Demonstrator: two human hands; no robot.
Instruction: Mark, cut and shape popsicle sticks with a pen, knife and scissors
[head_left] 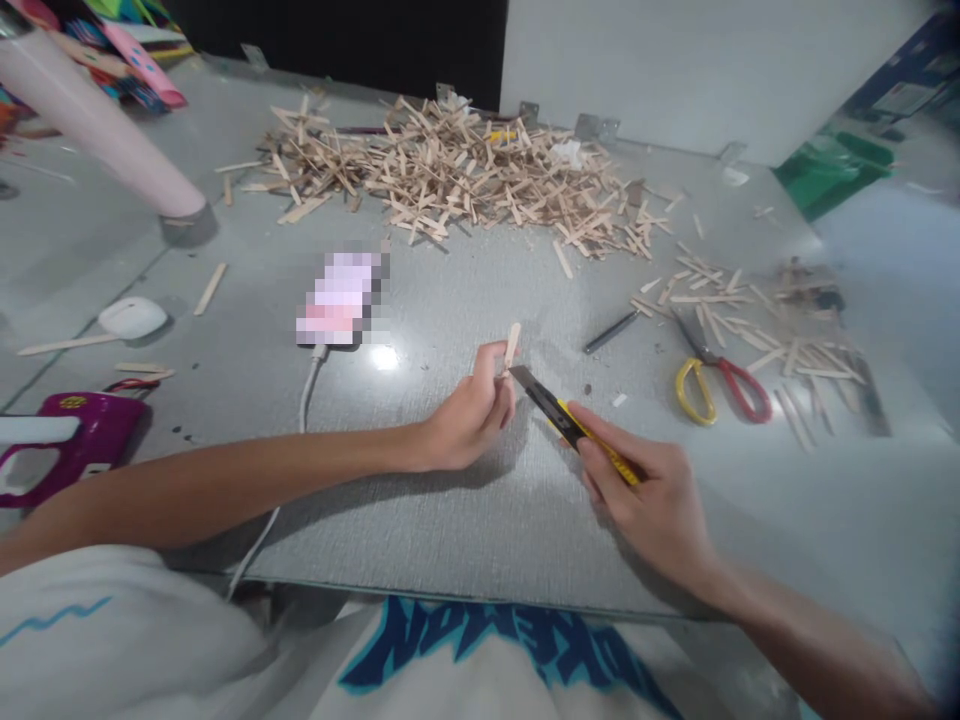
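L hand (471,412) has thumb + fingers pinched on a short wooden craft stick (514,343), held up over the mid part of the grey counter (442,540), far end poking out past the fingers. R hand (651,490) is clamped round a yellow/blk utility knife (561,415), blade out & pointing L, tip right by the stick's lower end; can't tell if it's touching.

Containers: pink tumbler (105,125) w/ metallic top, upper L on the counter, contents hidden. Green bin (836,170), far R past the counter edge; can't make out what's in it.

Big heap of craft sticks (465,175) loose along the back of the counter, w/ bits of white stuff in it. Smaller scatter of sticks (787,345) on the R, next to scissors (706,356) w/ one yellow & one red handle. Dark slim tool (611,332) btwn scissors & knife. Phone (337,300), screen pixelated, lies L of the hands w/ white cable (307,395) running toward the front edge. White mouse-shaped item (133,318) & purple device (82,430) far L.
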